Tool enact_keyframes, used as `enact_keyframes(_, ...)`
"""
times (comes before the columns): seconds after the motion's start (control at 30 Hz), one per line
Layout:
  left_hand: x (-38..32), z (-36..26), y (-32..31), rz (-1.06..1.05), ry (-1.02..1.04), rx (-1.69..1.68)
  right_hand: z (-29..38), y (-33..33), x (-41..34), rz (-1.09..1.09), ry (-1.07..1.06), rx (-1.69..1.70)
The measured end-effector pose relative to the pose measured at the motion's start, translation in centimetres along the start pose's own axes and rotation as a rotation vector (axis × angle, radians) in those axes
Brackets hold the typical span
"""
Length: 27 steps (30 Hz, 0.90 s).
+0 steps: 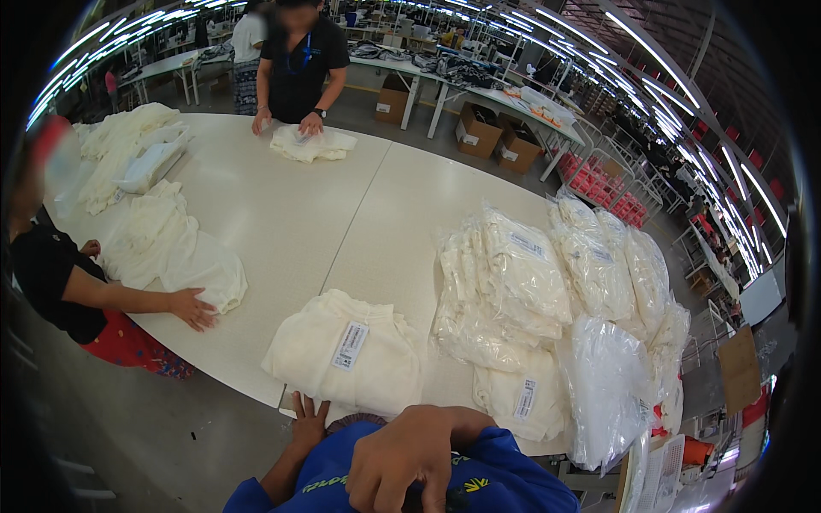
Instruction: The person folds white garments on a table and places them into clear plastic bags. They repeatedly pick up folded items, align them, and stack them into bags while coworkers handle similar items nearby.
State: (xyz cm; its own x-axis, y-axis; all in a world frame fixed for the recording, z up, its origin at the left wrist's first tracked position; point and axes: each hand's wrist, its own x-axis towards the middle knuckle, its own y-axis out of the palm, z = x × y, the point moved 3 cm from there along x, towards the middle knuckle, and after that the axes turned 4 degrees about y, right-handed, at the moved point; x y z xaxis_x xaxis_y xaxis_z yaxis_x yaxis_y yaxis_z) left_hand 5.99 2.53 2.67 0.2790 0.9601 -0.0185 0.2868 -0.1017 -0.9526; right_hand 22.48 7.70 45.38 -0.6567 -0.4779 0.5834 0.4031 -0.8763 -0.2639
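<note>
A folded cream garment [378, 359] lies before me near the table's front edge, with a printed paper label [349, 346] on top. My left hand [309, 417] rests at that edge with fingers spread, touching the lower left side of the garment. Raised in front of my blue shirt, close to the camera, is my right hand [401, 458]. Its fingers are curled downward, and whether anything is between them is hidden. To the right, another labelled cream garment [494, 397] lies beside a stack of clear plastic bags [606, 385].
Bagged cream garments [523, 269] are piled on the right of the white table [359, 211]. At left, a co-worker's hand [192, 309] touches loose cream garments [167, 243] near a plastic basket [154, 160]. Across the table, another person's hands rest by a folded garment [314, 144].
</note>
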Motion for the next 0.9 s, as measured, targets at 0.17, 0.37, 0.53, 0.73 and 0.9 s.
enact_keyframes(0.17,-0.07,-0.15,-0.31,-0.006,0.011,0.017,0.08,0.13,-0.2,-0.019,0.041,-0.014)
enact_keyframes(0.37,-0.11,-0.32,-0.49,-0.021,0.011,-0.002,-0.14,0.44,-0.49,-0.058,0.018,-0.006)
enact_keyframes(0.53,-0.07,-0.3,-0.58,-0.011,0.017,0.012,-0.24,0.36,-0.83,-0.034,0.038,0.007)
enact_keyframes(0.73,0.03,-0.18,-0.29,0.094,-0.045,0.007,-0.37,0.17,-0.87,-0.057,0.031,0.02)
enact_keyframes(0.9,-0.03,-0.03,0.17,0.033,-0.015,0.035,-0.58,0.12,-0.97,-0.092,0.029,0.025)
